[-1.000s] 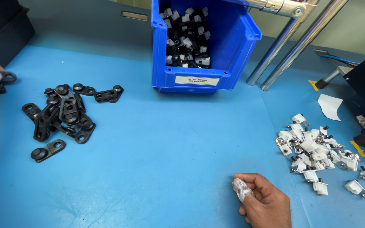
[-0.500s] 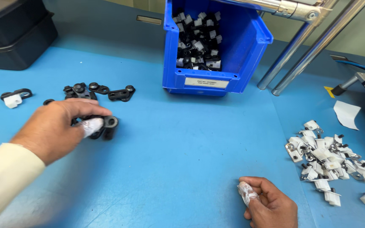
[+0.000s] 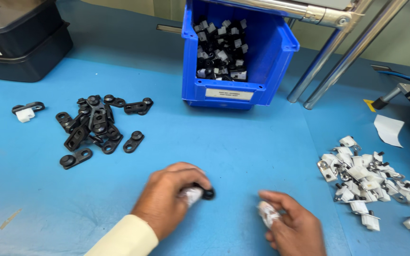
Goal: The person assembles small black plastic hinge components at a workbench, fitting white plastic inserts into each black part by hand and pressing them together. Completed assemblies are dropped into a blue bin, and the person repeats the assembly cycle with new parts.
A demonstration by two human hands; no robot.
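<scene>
So the left hand (image 3: 169,201) is curled down over a small black bracket (image 3: 207,193), fingers wrapped pretty tight around it with only the round end poking out past the fingertips. There's a bit of white showing under the fingers too (looks like a white piece against the bracket, but it's blurry so I can't tell how the two sit together). The hand is low over the blue table (image 3: 224,142), near the front edge, with a cream sleeve (image 3: 126,239) at the wrist.

The right hand (image 3: 295,227) is just to the right of it, the two well short of touching. It's got a white clip (image 3: 266,213) pinched between thumb and fingers, grip mostly closed, clip sticking out toward the left hand.

Around them: a loose pile of black brackets (image 3: 93,125) off to the upper left, a heap of white clips (image 3: 366,178) on the right side, and a blue bin (image 3: 236,52) at the back full of black-and-white parts. One bracket with a white piece on it (image 3: 27,111) lies alone far left, near stacked black trays (image 3: 20,42).
</scene>
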